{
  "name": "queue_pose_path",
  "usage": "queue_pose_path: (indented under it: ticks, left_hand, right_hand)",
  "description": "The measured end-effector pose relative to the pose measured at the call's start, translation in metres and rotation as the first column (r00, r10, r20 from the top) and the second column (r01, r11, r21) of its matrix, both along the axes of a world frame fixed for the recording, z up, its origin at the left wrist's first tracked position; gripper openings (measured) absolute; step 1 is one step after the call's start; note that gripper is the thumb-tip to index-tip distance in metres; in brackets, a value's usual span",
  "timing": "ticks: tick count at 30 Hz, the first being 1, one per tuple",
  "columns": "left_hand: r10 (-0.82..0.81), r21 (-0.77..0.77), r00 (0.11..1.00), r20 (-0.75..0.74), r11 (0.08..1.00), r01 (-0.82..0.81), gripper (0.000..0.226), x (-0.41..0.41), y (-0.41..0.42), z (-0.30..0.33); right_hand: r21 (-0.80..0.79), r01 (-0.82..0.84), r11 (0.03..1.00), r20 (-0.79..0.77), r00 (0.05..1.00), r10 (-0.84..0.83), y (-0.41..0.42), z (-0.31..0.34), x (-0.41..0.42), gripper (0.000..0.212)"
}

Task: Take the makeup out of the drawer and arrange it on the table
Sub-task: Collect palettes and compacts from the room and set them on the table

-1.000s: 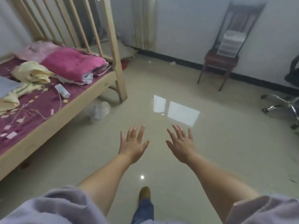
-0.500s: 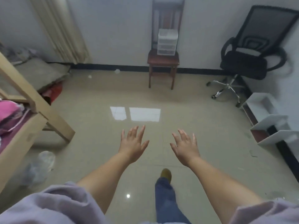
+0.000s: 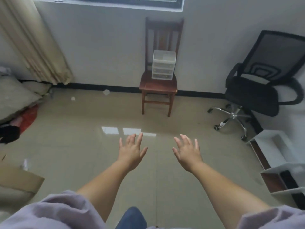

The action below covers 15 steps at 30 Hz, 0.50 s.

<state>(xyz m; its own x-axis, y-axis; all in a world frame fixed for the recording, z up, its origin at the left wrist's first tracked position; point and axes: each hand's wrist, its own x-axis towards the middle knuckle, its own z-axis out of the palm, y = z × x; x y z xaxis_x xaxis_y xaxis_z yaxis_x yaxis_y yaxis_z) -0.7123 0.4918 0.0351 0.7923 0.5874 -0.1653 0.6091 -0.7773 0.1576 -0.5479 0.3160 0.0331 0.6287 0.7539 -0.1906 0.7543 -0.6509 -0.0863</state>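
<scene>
The drawer unit (image 3: 163, 64), a small clear plastic stack of three shut drawers with an open tray on top, stands on the seat of the wooden chair (image 3: 159, 84) against the far wall, well ahead of my hands and a little right of the middle. Whether there is makeup inside I cannot tell; the drawer fronts are too small and cloudy to see through.

Starting at the left, a beige curtain (image 3: 31, 42) hangs down to the floor beside a grey cushion (image 3: 14, 95), with something red (image 3: 28, 116) tucked under its edge. A piece of cardboard (image 3: 18, 179) lies on the tiles at the lower left. Two scraps of white paper (image 3: 106, 92) sit by the black skirting.

My left hand (image 3: 131, 152) is stretched out in front of me, palm down, fingers spread and straight, holding nothing. My right hand (image 3: 188, 152) is beside it, apart from it, likewise splayed and empty, over bare glossy floor (image 3: 82, 146). Both forearms are bare, the lilac sleeves (image 3: 54, 212) pushed up near the elbows, and a blue trouser leg (image 3: 132, 218) shows between them at the bottom edge.

Further right a black office chair (image 3: 257, 90) on a chrome wheeled base stands by the wall, and at the right edge is a low white shelf (image 3: 270, 142).
</scene>
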Motion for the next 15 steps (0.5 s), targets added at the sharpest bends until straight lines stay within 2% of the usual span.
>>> queue_pose_path:
  ticks: [8,15]
  left_hand:
    - [-0.036,0.053,0.999,-0.015,0.998,0.037,0.064,0.142,0.172,-0.011]
    - [-0.106,0.089,0.994,0.024,0.991,0.104,0.065,0.274,0.316,0.012]
  right_hand:
    - [-0.005,0.066,0.998,-0.007,0.998,-0.066,0.153,-0.016,0.143,0.054]
    - [0.016,0.147,0.989,-0.019,0.989,-0.146,0.283,0.010,0.254,0.053]
